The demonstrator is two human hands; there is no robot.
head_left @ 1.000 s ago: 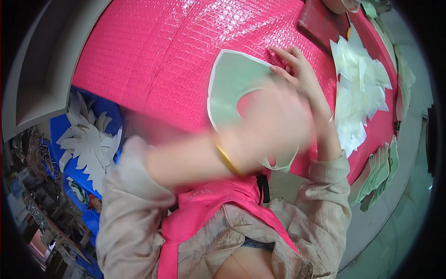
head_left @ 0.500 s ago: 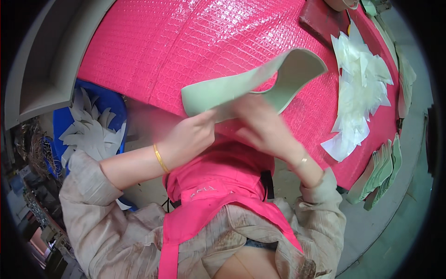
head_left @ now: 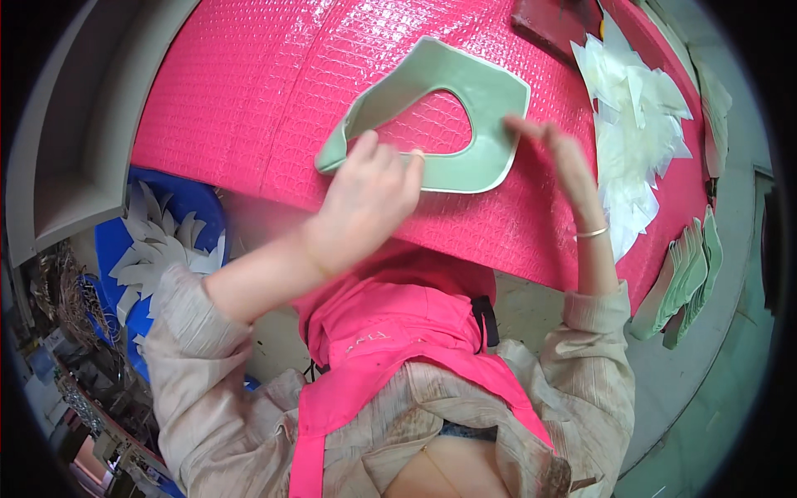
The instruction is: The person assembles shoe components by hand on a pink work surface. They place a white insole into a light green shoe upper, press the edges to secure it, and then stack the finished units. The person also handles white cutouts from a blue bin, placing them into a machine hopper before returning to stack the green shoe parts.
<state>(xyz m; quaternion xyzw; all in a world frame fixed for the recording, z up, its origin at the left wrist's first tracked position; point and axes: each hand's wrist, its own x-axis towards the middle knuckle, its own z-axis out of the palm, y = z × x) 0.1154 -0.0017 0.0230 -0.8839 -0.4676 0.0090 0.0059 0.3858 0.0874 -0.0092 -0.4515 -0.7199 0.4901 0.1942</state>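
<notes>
A pale green, leather-like piece with pale edges and an oval opening lies on the pink embossed table cover. Its left end curls up, and the pink cover shows through the opening. My left hand is closed on the strip at the near side of the opening, thumb against its inner edge. Over at the piece's right edge, my right hand is slightly blurred, its fingers stretched toward the green surface. The fingertips are at or just above that edge; I cannot tell whether they touch.
Overlapping translucent white sheets lie along the table's right side. Several folded green pieces hang together at the right edge. A dark red block is at the back. Below left, a blue tub holds white scraps, beside a grey panel.
The green piece has gone from raised and tilted to lying flatter, its opening facing up. My right hand has left its near edge and moved right; my left hand has moved farther forward.
</notes>
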